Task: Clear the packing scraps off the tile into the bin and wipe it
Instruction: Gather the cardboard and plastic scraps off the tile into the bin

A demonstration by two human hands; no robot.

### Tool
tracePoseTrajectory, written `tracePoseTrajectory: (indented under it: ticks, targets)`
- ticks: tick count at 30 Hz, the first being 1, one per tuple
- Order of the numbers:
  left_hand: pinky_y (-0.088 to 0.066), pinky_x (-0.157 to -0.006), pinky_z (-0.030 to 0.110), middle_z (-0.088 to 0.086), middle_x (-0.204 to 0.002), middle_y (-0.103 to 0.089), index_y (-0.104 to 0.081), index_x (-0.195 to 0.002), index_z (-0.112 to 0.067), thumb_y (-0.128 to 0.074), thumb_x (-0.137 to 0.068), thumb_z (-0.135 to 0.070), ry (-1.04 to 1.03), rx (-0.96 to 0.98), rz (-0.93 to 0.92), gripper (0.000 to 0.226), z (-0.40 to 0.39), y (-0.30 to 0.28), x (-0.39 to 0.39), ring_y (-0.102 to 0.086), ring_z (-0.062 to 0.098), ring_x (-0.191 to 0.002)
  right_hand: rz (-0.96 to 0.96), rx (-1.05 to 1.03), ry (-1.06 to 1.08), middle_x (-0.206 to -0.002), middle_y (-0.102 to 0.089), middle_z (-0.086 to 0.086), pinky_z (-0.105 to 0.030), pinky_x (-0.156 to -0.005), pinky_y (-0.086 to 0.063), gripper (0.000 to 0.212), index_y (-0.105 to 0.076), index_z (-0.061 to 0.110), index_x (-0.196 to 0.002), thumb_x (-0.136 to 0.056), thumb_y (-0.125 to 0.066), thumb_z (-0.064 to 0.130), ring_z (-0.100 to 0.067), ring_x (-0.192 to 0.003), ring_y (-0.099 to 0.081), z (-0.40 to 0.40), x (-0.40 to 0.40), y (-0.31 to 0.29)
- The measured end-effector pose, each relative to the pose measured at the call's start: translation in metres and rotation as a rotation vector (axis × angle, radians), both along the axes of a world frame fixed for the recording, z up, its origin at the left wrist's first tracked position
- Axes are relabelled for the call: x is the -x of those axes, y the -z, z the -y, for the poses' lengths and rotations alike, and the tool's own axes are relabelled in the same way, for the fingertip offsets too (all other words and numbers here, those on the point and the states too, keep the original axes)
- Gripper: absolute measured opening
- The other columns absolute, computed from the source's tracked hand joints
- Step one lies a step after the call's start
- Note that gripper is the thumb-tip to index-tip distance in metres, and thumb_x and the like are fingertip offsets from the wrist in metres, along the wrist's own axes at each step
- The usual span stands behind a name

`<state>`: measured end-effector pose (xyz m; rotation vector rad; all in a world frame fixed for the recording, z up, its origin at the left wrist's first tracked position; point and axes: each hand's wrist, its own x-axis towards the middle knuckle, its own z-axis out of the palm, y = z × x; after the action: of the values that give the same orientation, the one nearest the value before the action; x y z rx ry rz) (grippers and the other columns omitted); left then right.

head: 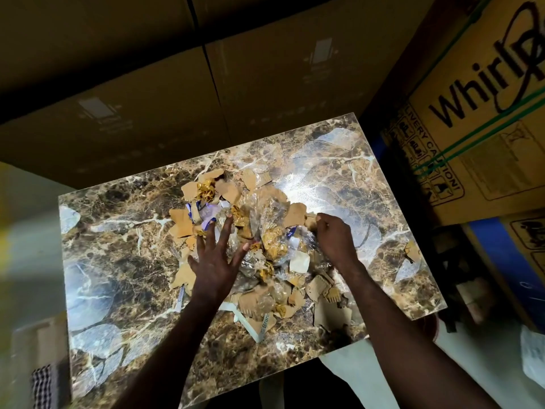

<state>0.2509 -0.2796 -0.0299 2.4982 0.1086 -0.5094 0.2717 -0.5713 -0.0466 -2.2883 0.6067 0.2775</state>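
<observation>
A glossy brown marble-pattern tile (124, 249) lies flat in front of me. A heap of packing scraps (265, 231) covers its middle: torn cardboard bits, clear plastic film, gold tape and white strips. My left hand (216, 261) lies on the left side of the heap with fingers spread and straight. My right hand (333, 234) sits at the heap's right edge, fingers curled into the clear plastic. One stray cardboard scrap (413, 252) lies alone near the tile's right edge. No bin is in view.
Large cardboard cartons (147, 84) stand behind the tile, and a printed carton (483, 119) with green straps rises at the right. A checked cloth (42, 385) lies at the lower left beside the tile. White floor shows left and below.
</observation>
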Motion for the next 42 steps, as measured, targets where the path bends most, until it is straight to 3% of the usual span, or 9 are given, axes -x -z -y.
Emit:
tracePoseTrajectory:
  ticks: [3, 7, 18, 22, 27, 30, 35, 38, 42]
  targets:
    - [-0.006, -0.120, 0.083, -0.001, -0.180, -0.002, 0.000, -0.162, -0.065, -0.040, -0.100, -0.077, 0.006, -0.002, -0.011, 0.074, 0.001, 0.001, 0.000, 0.000, 0.040, -0.165, 0.000, -0.008, -0.101, -0.136, -0.071, -0.014, -0.034, -0.098, -0.054, 0.037, -0.068, 0.011, -0.141, -0.108, -0.053, 0.010, -0.031, -0.119, -0.070, -0.012, -0.002, -0.002]
    - [-0.006, -0.120, 0.082, -0.002, -0.180, -0.003, 0.001, -0.161, -0.066, -0.040, -0.100, -0.078, 0.007, -0.003, -0.012, 0.075, -0.001, 0.000, 0.000, -0.001, 0.040, -0.165, -0.006, 0.106, -0.162, -0.111, -0.073, -0.017, -0.035, -0.077, -0.052, 0.025, -0.077, 0.010, -0.118, -0.105, -0.056, 0.013, -0.035, -0.102, -0.071, -0.024, -0.004, 0.001]
    - [-0.005, -0.120, 0.082, -0.003, -0.180, -0.003, -0.003, -0.162, -0.064, -0.043, -0.101, -0.075, 0.019, 0.016, -0.012, 0.074, -0.002, 0.000, 0.002, 0.001, 0.039, -0.165, 0.007, 0.423, 0.197, -0.142, -0.057, -0.025, -0.045, -0.101, -0.052, 0.036, -0.066, 0.002, -0.138, -0.105, -0.057, 0.013, -0.043, -0.125, -0.057, 0.098, 0.078, -0.013]
    - [-0.005, -0.120, 0.083, -0.004, -0.180, -0.002, -0.003, -0.162, -0.065, -0.043, -0.101, -0.074, 0.024, 0.015, -0.015, 0.073, -0.003, 0.002, 0.001, 0.000, 0.040, -0.165, -0.103, 0.493, 0.353, -0.117, -0.059, -0.036, -0.053, -0.098, -0.047, 0.035, -0.066, 0.000, -0.131, -0.098, -0.064, 0.012, -0.053, -0.111, -0.055, 0.123, 0.117, 0.000]
    - [-0.005, -0.120, 0.082, -0.005, -0.180, 0.000, -0.003, -0.162, -0.065, -0.044, -0.101, -0.074, 0.028, 0.017, -0.022, 0.074, -0.003, 0.000, 0.002, 0.001, 0.040, -0.165, -0.102, 0.366, 0.311, -0.109, -0.063, -0.032, -0.048, -0.086, -0.055, 0.029, -0.064, -0.004, -0.125, -0.097, -0.061, 0.003, -0.040, -0.097, -0.061, 0.097, 0.104, 0.006]
    - [-0.005, -0.120, 0.082, -0.005, -0.180, -0.001, -0.003, -0.162, -0.065, -0.044, -0.101, -0.075, 0.027, 0.023, -0.024, 0.074, -0.004, 0.001, 0.002, 0.001, 0.041, -0.165, -0.008, 0.310, 0.109, -0.130, -0.060, -0.021, -0.015, -0.066, -0.047, 0.036, -0.061, 0.001, -0.138, -0.103, -0.055, -0.004, -0.014, -0.091, -0.055, 0.050, 0.083, -0.004]
    - [-0.005, -0.120, 0.082, -0.006, -0.180, 0.000, -0.003, -0.161, -0.066, -0.044, -0.101, -0.075, 0.032, 0.015, -0.009, 0.074, -0.005, 0.003, 0.003, -0.001, 0.042, -0.164, 0.019, 0.089, -0.156, -0.129, -0.069, -0.009, -0.031, -0.099, -0.054, 0.052, -0.071, 0.011, -0.135, -0.092, -0.054, -0.014, -0.023, -0.109, -0.065, -0.003, 0.056, -0.004]
    - [-0.004, -0.120, 0.082, -0.006, -0.180, 0.001, -0.002, -0.161, -0.066, -0.044, -0.101, -0.076, 0.027, 0.023, -0.015, 0.074, -0.005, 0.001, 0.002, 0.000, 0.041, -0.165, 0.064, -0.050, 0.016, -0.130, -0.074, -0.006, -0.025, -0.097, -0.056, 0.048, -0.072, 0.011, -0.135, -0.095, -0.057, -0.012, -0.019, -0.112, -0.072, -0.003, 0.060, -0.010]
    - [-0.004, -0.121, 0.082, -0.004, -0.180, -0.001, -0.002, -0.161, -0.066, -0.043, -0.100, -0.076, 0.034, 0.025, -0.013, 0.074, -0.005, 0.001, 0.001, 0.000, 0.040, -0.165, 0.117, -0.027, 0.245, -0.117, -0.075, -0.006, -0.024, -0.062, -0.061, 0.033, -0.072, 0.013, -0.131, -0.101, -0.065, 0.001, -0.015, -0.085, -0.076, 0.031, 0.089, -0.015]
